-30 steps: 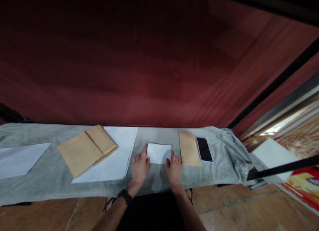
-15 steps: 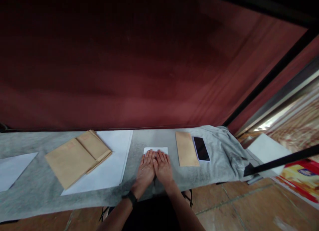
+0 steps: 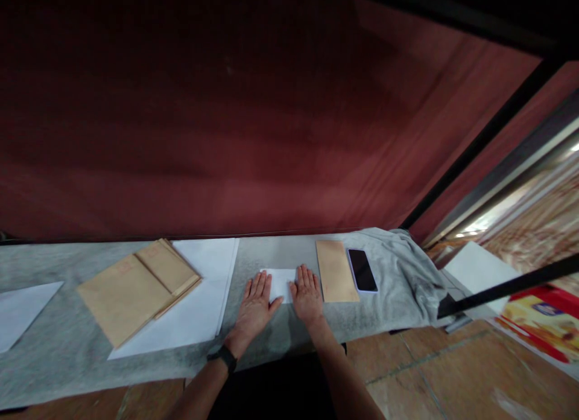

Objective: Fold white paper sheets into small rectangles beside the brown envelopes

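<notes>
A small white piece of paper (image 3: pixel 282 282), apparently folded, lies on the grey cloth in front of me. My left hand (image 3: pixel 256 302) rests flat over its left edge, thumb pointing inward. Over the right edge lies my right hand (image 3: pixel 308 293), fingers stretched out. Between the two hands the middle of the paper shows; its side edges are partly covered. Just right of my right hand is a single brown envelope (image 3: pixel 337 272).
A phone (image 3: pixel 362 270) lies beyond the envelope. To the left, brown envelopes (image 3: pixel 131 287) overlap large white sheets (image 3: pixel 208 299). Another white sheet (image 3: pixel 27 308) lies at far left. A red curtain (image 3: pixel 217 136) hangs behind the cloth-covered table (image 3: pixel 58 372); a black bar (image 3: pixel 520 284) crosses at right.
My hands have slid apart from the middle of the paper to its left and right edges, uncovering its centre. The view has shifted slightly.
</notes>
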`<state>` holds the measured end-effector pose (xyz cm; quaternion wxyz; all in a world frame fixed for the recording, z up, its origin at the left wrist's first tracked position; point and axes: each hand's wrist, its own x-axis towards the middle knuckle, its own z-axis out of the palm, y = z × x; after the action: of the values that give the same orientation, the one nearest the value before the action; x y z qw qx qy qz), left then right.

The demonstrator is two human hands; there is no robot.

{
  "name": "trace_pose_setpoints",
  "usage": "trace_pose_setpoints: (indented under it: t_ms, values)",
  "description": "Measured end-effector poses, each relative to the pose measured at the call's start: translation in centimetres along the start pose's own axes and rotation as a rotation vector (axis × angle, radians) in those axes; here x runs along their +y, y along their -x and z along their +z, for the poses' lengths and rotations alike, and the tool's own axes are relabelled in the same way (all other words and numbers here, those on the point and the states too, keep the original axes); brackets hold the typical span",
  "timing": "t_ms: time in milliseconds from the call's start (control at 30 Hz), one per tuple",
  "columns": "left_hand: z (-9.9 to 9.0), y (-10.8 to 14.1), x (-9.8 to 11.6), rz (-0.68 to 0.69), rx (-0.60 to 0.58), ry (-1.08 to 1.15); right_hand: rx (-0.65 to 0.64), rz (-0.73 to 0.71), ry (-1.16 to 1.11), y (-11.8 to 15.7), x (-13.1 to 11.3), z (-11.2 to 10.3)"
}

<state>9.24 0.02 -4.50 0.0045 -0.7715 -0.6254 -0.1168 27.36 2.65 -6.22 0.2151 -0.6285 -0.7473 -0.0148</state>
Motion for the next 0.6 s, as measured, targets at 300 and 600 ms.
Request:
trace_pose_setpoints:
  t_ms: [300,600]
  values:
    - [-1.9,-0.3,0.4,0.14,-0.224,-0.027,-0.05,0.04,-0.15,-0.5,0.5,-0.3]
    - [-4.9,-1.4,-0.5,0.12,-0.15,0.105,0.018,0.076,-0.503,0.0,2.2,-2.1]
